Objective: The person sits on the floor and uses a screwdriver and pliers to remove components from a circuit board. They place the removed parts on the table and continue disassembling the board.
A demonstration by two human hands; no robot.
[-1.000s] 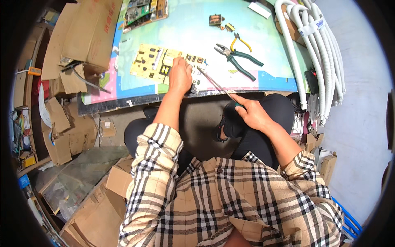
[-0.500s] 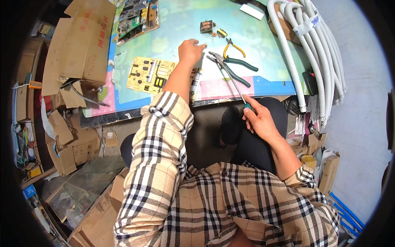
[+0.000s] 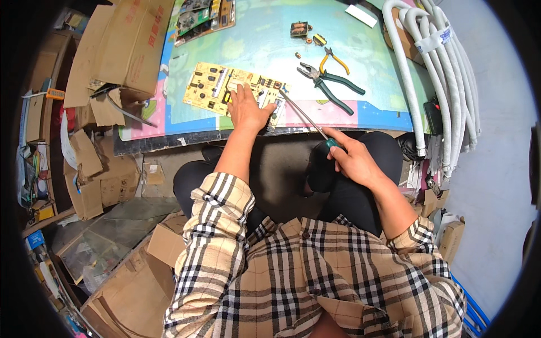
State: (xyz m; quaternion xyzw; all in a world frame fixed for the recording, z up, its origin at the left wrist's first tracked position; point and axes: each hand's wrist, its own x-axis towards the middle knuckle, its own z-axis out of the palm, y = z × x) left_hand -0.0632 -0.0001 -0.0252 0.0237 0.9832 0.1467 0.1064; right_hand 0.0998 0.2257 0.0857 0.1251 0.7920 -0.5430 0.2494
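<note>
My left hand (image 3: 248, 110) lies with fingers stretched out on a yellow circuit board (image 3: 204, 89), covering part of its middle. My right hand (image 3: 356, 159) is closed round the green handle of a screwdriver (image 3: 307, 117). Its long shaft points up and left, with the tip at the board's right end; whether it touches a component, I cannot tell. To the right lie green-handled pliers (image 3: 331, 93) and small yellow-handled cutters (image 3: 332, 61). Beyond them are a dark transformer (image 3: 300, 29), a smaller yellow-and-black component (image 3: 319, 39) and a tiny loose part (image 3: 298, 55).
More circuit boards (image 3: 205, 22) are stacked at the far left of the table (image 3: 389, 107), beside a large cardboard box (image 3: 127, 50). Coiled white corrugated hose (image 3: 445, 84) hangs over the right edge. A white card (image 3: 360, 16) lies at the back.
My left hand has come back from the loose parts onto the circuit board, and a tiny part now shows where it was. The screwdriver's tip has swung from the pliers to the board.
</note>
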